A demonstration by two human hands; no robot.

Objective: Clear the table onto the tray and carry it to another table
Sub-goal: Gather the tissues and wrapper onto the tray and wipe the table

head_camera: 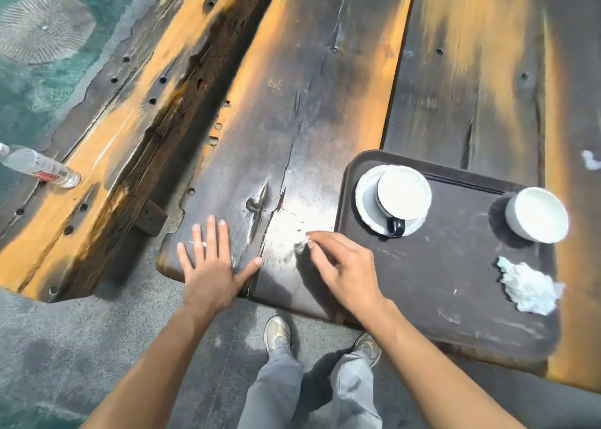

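A dark brown tray (432, 285) lies on the wooden table (309, 103) at the right. On it stand a cup (403, 194) with a dark handle on a white saucer (364, 201), a white bowl (536, 214) and a crumpled white tissue (528, 285). My right hand (341, 266) is just left of the tray's edge, fingertips pinched on a small white scrap of paper (304, 241) at the table surface. My left hand (211, 266) rests flat on the table's near edge, fingers spread, with a thin white sliver (196, 243) beside the fingers.
A clear plastic bottle (42, 168) lies on the wooden bench at the left. Another white scrap (590, 160) sits on the table at the far right. My legs and shoes stand on grey floor below the table's edge. A gap separates bench and table.
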